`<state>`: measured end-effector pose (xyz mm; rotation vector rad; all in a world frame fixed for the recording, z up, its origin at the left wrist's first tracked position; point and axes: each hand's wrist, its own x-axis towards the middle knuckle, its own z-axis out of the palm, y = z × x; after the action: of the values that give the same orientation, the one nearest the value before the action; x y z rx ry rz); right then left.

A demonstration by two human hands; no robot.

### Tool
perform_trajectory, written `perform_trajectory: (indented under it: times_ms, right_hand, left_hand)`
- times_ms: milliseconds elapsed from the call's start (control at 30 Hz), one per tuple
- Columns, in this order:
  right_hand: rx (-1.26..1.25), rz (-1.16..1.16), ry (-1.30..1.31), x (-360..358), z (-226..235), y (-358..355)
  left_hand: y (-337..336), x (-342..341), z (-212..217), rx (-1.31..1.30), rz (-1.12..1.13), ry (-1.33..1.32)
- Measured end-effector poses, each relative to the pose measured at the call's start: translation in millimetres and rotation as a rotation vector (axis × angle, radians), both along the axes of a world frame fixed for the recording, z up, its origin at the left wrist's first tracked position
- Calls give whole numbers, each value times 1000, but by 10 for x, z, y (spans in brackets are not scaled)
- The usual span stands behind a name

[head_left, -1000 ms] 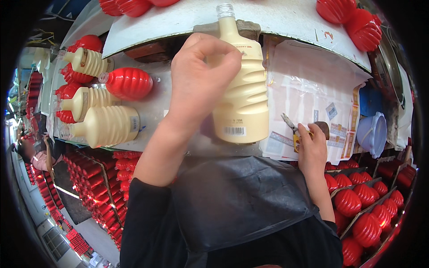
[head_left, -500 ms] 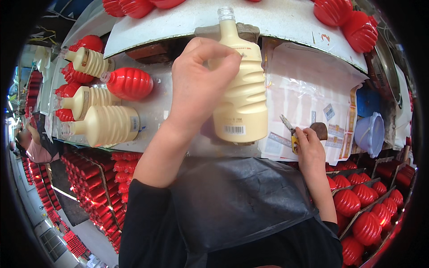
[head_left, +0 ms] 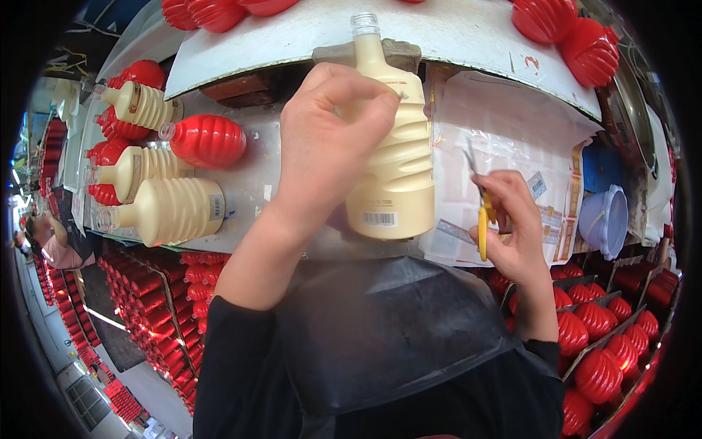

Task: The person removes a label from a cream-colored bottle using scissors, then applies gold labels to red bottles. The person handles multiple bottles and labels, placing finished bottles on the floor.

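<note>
Left hand [head_left: 329,146]: wraps the cream bottle [head_left: 391,168] from its left side; fingers curl over the shoulder, thumb and forefinger pinched near the top ridge; grip much as 0.5 s ago.
Cream bottle: upright, clear neck uncapped and pointing away from the person; barcode label faces the camera low on the body; held over the near edge of the bench [head_left: 468,44]; position nearly unchanged from both earlier frames.
Right hand [head_left: 512,219]: closed around yellow-handled scissors [head_left: 481,212]; blades point up and away; the hand has come up and left since 0.5 s ago, now just beside the bottle's lower right, not touching it.
Paper sheet [head_left: 526,139]: lies flat on the bench under and behind the right hand.
Left of bench: three cream bottles and a red bottle [head_left: 208,140] lie on their sides, unmoved.
Right: blue tub [head_left: 607,219] at the bench edge; red bottles in crates [head_left: 607,344] below.
Apron [head_left: 380,336]: dark, fills the lower centre.
</note>
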<state>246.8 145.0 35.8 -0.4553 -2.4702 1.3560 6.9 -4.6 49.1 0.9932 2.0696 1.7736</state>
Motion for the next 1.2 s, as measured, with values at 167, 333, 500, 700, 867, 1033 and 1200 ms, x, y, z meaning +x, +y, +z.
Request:
perform_trajectory:
  times_ms: [167, 333, 500, 700, 867, 1033, 1200]
  right_hand:
    - [-25, 147, 72, -476, 90, -30]
    - [11, 173, 110, -685, 120, -36]
    - [38, 176, 150, -725, 97, -25]
    - [68, 142, 148, -738, 80, -40]
    - [183, 150, 198, -766, 68, -25]
    - [203, 139, 181, -767, 53, -32]
    - [250, 137, 171, -766, 50, -23]
  left_hand:
    - [-14, 24, 56, -21, -37, -74]
    - [-17, -25, 54, -16, -74, -126]
    - [-13, -36, 51, -57, -70, -100]
    - [-4, -31, 60, -41, -76, -122]
    - [-9, -33, 68, -41, -81, -113]
    - [-5, -30, 66, -40, -73, -126]
    - [-13, -39, 73, -55, -76, -120]
